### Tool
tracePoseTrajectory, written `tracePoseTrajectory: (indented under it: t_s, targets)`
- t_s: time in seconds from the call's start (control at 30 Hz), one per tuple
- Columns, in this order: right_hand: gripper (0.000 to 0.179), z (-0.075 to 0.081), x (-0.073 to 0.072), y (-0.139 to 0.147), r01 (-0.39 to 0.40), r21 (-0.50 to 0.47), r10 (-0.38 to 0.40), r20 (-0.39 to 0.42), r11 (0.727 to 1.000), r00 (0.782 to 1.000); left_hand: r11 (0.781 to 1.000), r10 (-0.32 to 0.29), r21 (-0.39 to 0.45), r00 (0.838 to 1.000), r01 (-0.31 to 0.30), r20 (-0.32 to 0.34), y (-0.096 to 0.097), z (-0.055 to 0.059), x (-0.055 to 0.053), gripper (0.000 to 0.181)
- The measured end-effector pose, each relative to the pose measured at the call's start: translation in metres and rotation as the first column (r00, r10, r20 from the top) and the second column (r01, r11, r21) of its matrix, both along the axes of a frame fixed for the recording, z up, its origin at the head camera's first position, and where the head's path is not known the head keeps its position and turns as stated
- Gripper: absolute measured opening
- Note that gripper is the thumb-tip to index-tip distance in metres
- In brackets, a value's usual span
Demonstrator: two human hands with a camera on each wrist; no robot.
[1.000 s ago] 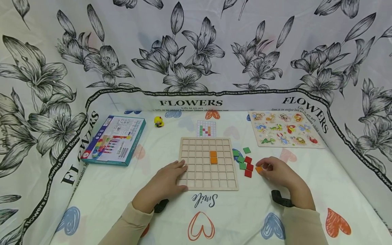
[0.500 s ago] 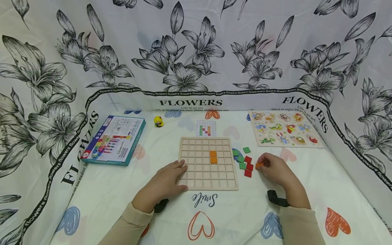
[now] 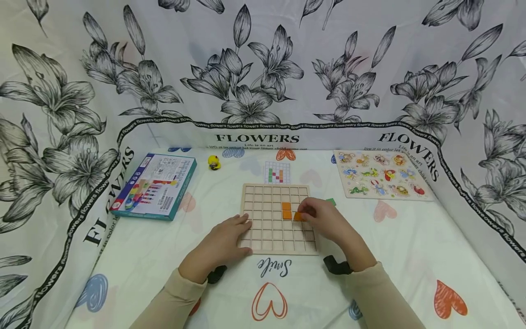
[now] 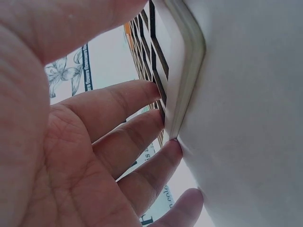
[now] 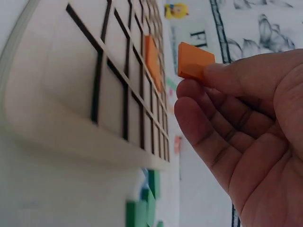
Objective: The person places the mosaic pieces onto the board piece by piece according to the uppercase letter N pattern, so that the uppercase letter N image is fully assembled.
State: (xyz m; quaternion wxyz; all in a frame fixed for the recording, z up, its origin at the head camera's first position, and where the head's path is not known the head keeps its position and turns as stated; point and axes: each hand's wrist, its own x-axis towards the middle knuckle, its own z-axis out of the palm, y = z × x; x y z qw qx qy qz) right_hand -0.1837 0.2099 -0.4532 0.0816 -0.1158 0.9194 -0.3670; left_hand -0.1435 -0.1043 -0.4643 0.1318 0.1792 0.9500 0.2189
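Observation:
A wooden grid board lies in front of me, with two orange square tiles set one above the other in its cells. My left hand rests on the board's left edge, fingers loosely extended; the left wrist view shows fingertips against the rim. Over the right part of the board, my right hand pinches another orange tile between thumb and fingers, held above the grid. Green tiles lie beside the board; in the head view the right hand hides most of the loose tiles.
A printed pattern card lies just behind the board, with a yellow toy duck farther left. At the left is a flat teal-edged box. A wooden animal puzzle lies at the back right.
My right hand has carried the orange tile leftward from beside the loose tiles to over the board, right of the two set tiles. The left hand stays at the board's edge.

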Motion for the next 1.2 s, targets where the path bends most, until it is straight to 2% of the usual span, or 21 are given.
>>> tracePoseTrajectory:
  t_s: [0.2,0.47,0.8,1.07,1.2]
  targets:
    - [0.007,-0.012,-0.008,-0.017,-0.028,0.003,0.028,0.048,1.000,0.998,1.000,-0.004,0.006,1.000,0.004,0.005,0.001,-0.004,0.000,0.077]
    - [0.008,-0.021,-0.008,-0.023,-0.017,-0.033,0.017,0.029,0.999,0.999,1.000,-0.003,-0.009,1.000,0.003,0.001,0.000,-0.004,-0.001,0.078]
    - [0.009,-0.018,-0.002,-0.031,0.008,0.016,-0.009,0.056,1.000,0.998,1.000,-0.004,-0.004,1.000,0.004,0.000,-0.001,-0.001,0.001,0.077]
    - [0.006,-0.021,-0.003,-0.030,-0.011,0.036,0.010,0.030,0.999,0.999,1.000,-0.007,-0.006,1.000,0.007,0.002,-0.001,0.000,0.000,0.077]
    - [0.001,-0.023,-0.004,-0.030,-0.026,0.075,0.026,0.002,0.997,1.000,1.000,-0.011,-0.008,1.000,0.011,0.002,-0.001,-0.001,0.000,0.077]
